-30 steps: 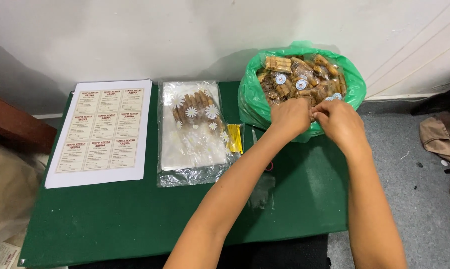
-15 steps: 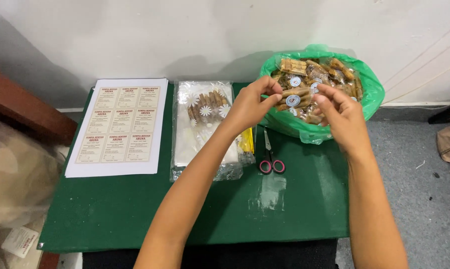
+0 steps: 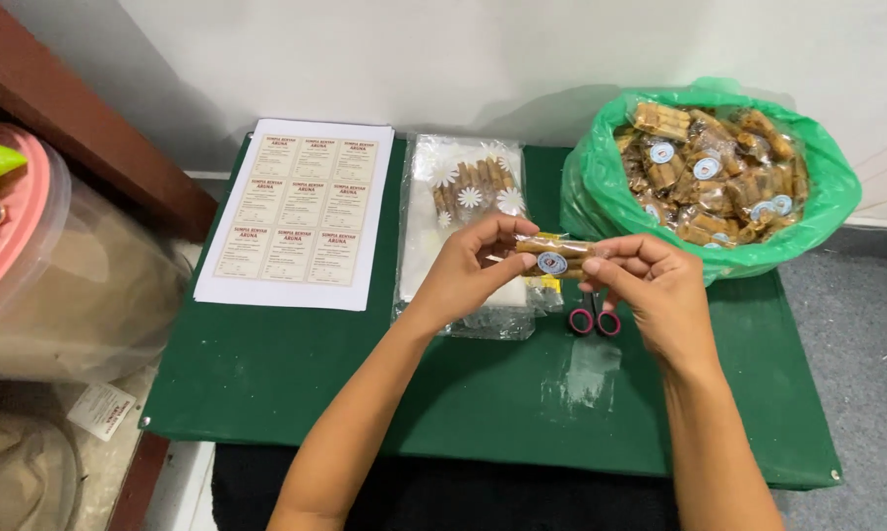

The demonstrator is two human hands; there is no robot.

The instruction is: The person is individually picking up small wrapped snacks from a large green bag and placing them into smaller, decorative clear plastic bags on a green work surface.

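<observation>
My left hand (image 3: pixel 468 270) and right hand (image 3: pixel 650 280) hold one small clear snack packet (image 3: pixel 553 258) between them above the green surface (image 3: pixel 296 393), fingers closed on its two ends. Its long axis runs left to right, level, the round sticker facing me; both hands are equally near it. Just beyond lie red-handled scissors (image 3: pixel 593 317) and a stack of clear flowered bags (image 3: pixel 458 211), then a sheet of labels (image 3: pixel 301 211). Farthest right, the green bag (image 3: pixel 600 192) of filled packets.
</observation>
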